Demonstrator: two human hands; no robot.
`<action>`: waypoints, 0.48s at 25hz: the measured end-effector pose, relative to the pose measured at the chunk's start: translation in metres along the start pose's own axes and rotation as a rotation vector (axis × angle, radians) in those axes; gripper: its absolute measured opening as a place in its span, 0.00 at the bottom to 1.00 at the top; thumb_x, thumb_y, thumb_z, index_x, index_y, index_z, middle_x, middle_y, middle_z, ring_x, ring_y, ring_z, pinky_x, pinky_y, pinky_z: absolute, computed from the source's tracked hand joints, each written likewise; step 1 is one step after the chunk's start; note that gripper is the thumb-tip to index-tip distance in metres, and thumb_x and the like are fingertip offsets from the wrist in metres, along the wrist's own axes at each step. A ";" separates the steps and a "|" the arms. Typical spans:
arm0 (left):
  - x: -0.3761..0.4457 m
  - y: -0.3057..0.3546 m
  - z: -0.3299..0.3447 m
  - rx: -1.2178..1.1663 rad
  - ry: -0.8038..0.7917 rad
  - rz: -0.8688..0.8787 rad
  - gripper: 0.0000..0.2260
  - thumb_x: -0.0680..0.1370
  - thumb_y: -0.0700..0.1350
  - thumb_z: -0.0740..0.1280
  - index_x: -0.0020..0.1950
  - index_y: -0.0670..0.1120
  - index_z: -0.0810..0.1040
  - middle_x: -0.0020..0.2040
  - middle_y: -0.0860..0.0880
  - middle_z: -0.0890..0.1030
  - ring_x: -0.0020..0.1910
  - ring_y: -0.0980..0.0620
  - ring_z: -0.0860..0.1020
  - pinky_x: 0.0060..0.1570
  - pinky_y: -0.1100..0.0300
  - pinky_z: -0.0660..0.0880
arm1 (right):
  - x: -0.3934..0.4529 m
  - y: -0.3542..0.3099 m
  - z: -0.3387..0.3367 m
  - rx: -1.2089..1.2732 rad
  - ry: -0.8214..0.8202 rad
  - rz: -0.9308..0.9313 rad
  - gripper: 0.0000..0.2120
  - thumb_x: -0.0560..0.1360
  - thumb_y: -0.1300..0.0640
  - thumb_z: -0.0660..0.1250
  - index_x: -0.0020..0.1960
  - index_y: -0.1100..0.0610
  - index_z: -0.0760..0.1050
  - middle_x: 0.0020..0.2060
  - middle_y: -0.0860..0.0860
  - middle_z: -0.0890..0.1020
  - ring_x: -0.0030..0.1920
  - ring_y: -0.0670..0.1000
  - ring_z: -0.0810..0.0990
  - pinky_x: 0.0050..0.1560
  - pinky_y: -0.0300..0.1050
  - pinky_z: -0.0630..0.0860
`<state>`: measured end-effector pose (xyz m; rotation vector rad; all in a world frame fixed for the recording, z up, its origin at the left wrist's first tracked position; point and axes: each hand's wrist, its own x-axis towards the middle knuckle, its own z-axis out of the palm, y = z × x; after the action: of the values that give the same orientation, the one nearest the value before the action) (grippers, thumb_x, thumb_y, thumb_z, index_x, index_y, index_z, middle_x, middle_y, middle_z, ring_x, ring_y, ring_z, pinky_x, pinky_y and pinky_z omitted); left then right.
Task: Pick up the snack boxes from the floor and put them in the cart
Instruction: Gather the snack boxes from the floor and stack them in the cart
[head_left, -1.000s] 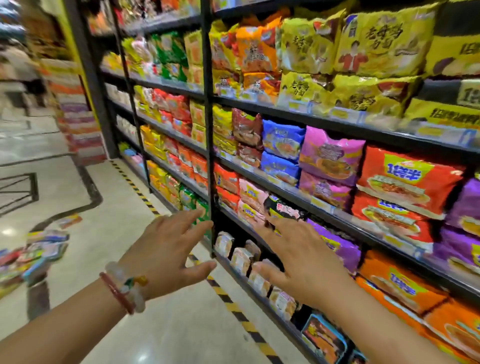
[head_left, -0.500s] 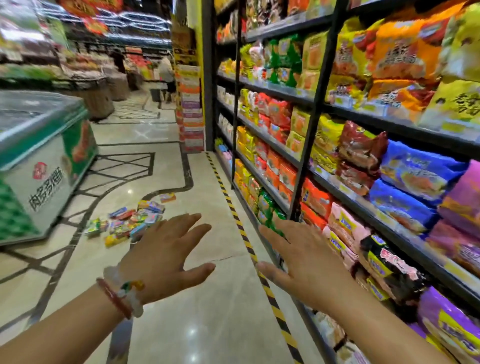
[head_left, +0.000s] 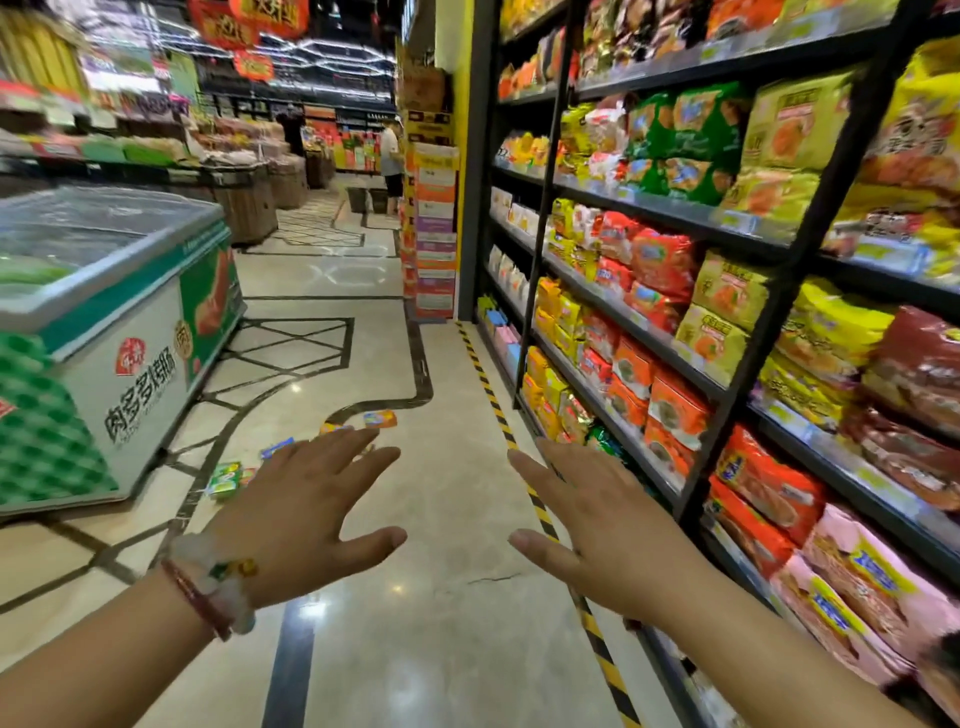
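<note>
Several small snack boxes lie scattered on the tiled floor ahead: an orange box (head_left: 381, 419), a green box (head_left: 225, 478) and a blue one (head_left: 277, 448); my left hand hides others. My left hand (head_left: 298, 519), with a beaded bracelet on the wrist, is held out flat with fingers spread, holding nothing. My right hand (head_left: 592, 535) is stretched out flat beside it, also holding nothing. Both hover well above the floor, apart from the boxes. No cart is in view.
A chest freezer (head_left: 119, 338) stands at the left. Tall shelves (head_left: 727, 384) packed with noodle bags line the right, edged by yellow-black floor tape (head_left: 498, 410). A stack of cartons (head_left: 434, 228) stands at the shelf end. A person (head_left: 390, 163) stands far down the aisle.
The view has swung left from the shelves to the aisle, bringing the freezer and the floor boxes closer to the middle. Both hands stay out flat and hold nothing.
</note>
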<state>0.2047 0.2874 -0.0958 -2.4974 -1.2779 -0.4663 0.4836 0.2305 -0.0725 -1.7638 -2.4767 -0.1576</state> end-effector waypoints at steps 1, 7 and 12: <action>0.004 -0.017 0.004 0.033 0.010 -0.001 0.35 0.75 0.71 0.45 0.63 0.49 0.77 0.61 0.45 0.79 0.56 0.44 0.80 0.49 0.45 0.78 | 0.019 -0.002 0.006 -0.003 0.004 -0.015 0.35 0.72 0.30 0.40 0.76 0.39 0.36 0.77 0.45 0.44 0.76 0.48 0.42 0.66 0.39 0.32; 0.022 -0.104 0.037 0.093 -0.009 -0.038 0.35 0.76 0.69 0.44 0.65 0.49 0.76 0.61 0.46 0.79 0.55 0.45 0.80 0.50 0.52 0.77 | 0.121 -0.006 0.039 -0.017 -0.058 -0.125 0.37 0.68 0.29 0.34 0.75 0.39 0.34 0.77 0.46 0.42 0.76 0.48 0.40 0.61 0.36 0.25; 0.052 -0.178 0.083 0.100 -0.048 -0.099 0.32 0.74 0.68 0.51 0.66 0.48 0.74 0.63 0.44 0.78 0.57 0.44 0.79 0.51 0.48 0.77 | 0.227 0.001 0.076 -0.008 -0.058 -0.216 0.42 0.62 0.26 0.25 0.75 0.39 0.34 0.77 0.45 0.42 0.76 0.48 0.41 0.57 0.33 0.22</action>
<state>0.0997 0.4582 -0.1290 -2.3850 -1.4122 -0.3576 0.4095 0.4537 -0.1159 -1.5204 -2.7080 -0.1344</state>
